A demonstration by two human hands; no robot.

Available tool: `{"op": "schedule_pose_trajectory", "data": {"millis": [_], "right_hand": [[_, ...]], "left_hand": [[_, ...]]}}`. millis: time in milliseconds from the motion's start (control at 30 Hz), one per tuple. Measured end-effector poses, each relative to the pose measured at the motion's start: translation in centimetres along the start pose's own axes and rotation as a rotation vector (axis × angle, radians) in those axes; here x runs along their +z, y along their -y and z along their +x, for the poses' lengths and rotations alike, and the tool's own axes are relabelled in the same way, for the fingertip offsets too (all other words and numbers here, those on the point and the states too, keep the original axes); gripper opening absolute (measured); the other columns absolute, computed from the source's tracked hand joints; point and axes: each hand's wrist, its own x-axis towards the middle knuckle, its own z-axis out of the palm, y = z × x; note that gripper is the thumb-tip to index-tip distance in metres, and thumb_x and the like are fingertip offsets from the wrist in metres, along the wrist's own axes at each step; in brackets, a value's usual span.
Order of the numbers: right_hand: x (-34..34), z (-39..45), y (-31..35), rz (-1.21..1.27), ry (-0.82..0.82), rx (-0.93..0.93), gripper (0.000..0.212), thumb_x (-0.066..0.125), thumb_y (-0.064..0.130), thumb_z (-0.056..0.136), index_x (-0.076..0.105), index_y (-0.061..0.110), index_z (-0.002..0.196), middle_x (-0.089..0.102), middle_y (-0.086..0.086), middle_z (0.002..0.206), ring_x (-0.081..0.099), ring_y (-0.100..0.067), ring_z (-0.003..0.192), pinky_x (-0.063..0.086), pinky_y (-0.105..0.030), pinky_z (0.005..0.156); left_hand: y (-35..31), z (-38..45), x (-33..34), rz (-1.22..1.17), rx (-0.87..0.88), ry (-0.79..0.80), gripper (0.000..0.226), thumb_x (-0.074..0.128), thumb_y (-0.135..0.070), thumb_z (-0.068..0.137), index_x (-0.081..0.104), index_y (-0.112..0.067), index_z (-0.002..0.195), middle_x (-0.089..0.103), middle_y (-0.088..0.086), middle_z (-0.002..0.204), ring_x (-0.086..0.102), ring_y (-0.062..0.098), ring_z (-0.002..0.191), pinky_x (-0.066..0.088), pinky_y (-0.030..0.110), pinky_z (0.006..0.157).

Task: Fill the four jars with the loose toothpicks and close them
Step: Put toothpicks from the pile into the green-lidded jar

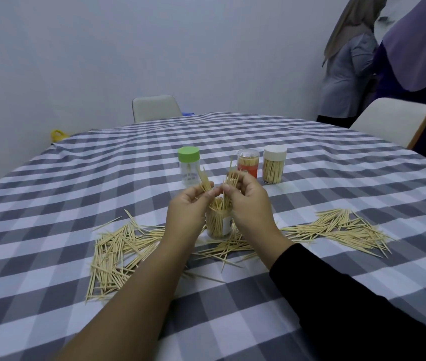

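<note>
Two jars at the tablecloth's middle look filled and capped; the green-lidded jar (pixel 189 166) seems empty. Loose toothpicks (pixel 118 254) lie flat toward the near edge. The left hand (pixel 189 207) and right hand (pixel 245 201) each pinch upright toothpick bunches above the open jar (pixel 218 225), nearly full.

You've got dim, flat, bluish indoor light w/ soft diffuse shadows, no glare. Wide-angle bends the table (pixel 50 178) edges. Centre is fairly sharp; people (pixel 350 74) at far right look blurred, overall slightly soft.
</note>
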Motion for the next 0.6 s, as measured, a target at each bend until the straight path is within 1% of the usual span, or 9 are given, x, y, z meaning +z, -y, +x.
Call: {"op": "schedule_pose_trajectory", "data": {"millis": [67,100,200,233,300,333,500,567,600], "right_hand": [[-0.04,-0.17,0.11,0.019,0.008,-0.015,0.038,0.056,0.012,0.093,0.052,0.023,0.129,0.067,-0.002,0.096,0.064,-0.013,0.09,0.053,-0.03,0.086],[-0.12,-0.21,0.17,0.014,0.007,-0.027,0.041,0.055,0.014,0.094,0.049,0.025,0.133,0.067,-0.002,0.095,0.064,-0.011,0.089,0.052,-0.028,0.086],[-0.3,-0.38,0.32,0.007,0.014,-0.04,0.042,0.05,0.018,0.097,0.044,0.029,0.137,0.066,0.009,0.094,0.061,-0.001,0.092,0.047,-0.021,0.088],[-0.31,-0.43,0.34,0.008,0.022,-0.038,0.041,0.048,0.019,0.098,0.044,0.03,0.138,0.066,0.01,0.102,0.06,-0.001,0.098,0.047,-0.023,0.092],[-0.33,-0.49,0.32,-0.008,0.037,-0.031,0.04,0.044,0.02,0.1,0.043,0.031,0.138,0.062,0.005,0.123,0.057,-0.004,0.111,0.047,-0.029,0.099],[-0.32,-0.54,0.43,-0.017,0.051,-0.023,0.04,0.043,0.021,0.1,0.044,0.03,0.138,0.06,0.004,0.128,0.056,-0.005,0.114,0.046,-0.029,0.101],[-0.35,-0.59,0.62,-0.034,0.14,0.015,0.04,0.043,0.024,0.1,0.045,0.023,0.139,0.051,0.001,0.139,0.046,-0.009,0.128,0.036,-0.034,0.111],[-0.38,-0.69,0.64,-0.048,0.171,0.026,0.042,0.042,0.026,0.1,0.041,0.023,0.142,0.047,0.002,0.143,0.042,-0.009,0.131,0.033,-0.031,0.113],[-0.39,-0.76,0.69,-0.06,0.187,0.027,0.043,0.04,0.028,0.101,0.039,0.023,0.143,0.045,0.003,0.145,0.041,-0.008,0.132,0.031,-0.028,0.112]], "left_hand": [[-0.19,-0.2,0.08,-0.018,0.008,0.021,0.011,0.059,-0.021,0.092,0.068,-0.026,0.089,0.072,-0.012,0.079,0.065,-0.008,0.071,0.046,0.006,0.054],[-0.31,-0.31,0.15,-0.026,0.017,0.029,0.013,0.056,-0.023,0.094,0.067,-0.027,0.09,0.072,-0.014,0.076,0.065,-0.01,0.07,0.045,0.005,0.054],[-0.51,-0.45,0.26,-0.005,0.031,0.033,0.017,0.05,-0.027,0.097,0.067,-0.027,0.092,0.071,-0.019,0.074,0.064,-0.011,0.07,0.044,0.004,0.055],[-0.51,-0.47,0.23,0.009,0.019,0.038,0.017,0.049,-0.028,0.097,0.067,-0.027,0.094,0.072,-0.017,0.077,0.065,-0.009,0.072,0.046,0.006,0.057],[-0.29,-0.35,0.12,0.07,-0.01,0.052,0.02,0.047,-0.029,0.099,0.066,-0.028,0.102,0.071,-0.012,0.092,0.066,-0.002,0.084,0.05,0.014,0.068],[-0.17,-0.28,0.04,0.13,-0.008,0.055,0.022,0.045,-0.031,0.099,0.066,-0.029,0.105,0.07,-0.011,0.099,0.065,0.002,0.092,0.049,0.019,0.074],[-0.23,-0.11,-0.4,0.417,0.1,0.072,0.031,0.039,-0.029,0.101,0.059,-0.023,0.123,0.06,-0.006,0.121,0.053,0.01,0.113,0.039,0.023,0.086],[-0.36,-0.06,-0.55,0.485,0.101,0.125,0.036,0.037,-0.029,0.102,0.051,-0.021,0.133,0.053,-0.004,0.134,0.048,0.014,0.125,0.039,0.03,0.1],[-0.47,-0.07,-0.62,0.507,0.074,0.163,0.04,0.035,-0.029,0.102,0.044,-0.021,0.141,0.045,-0.004,0.143,0.041,0.015,0.132,0.034,0.033,0.108]]}}
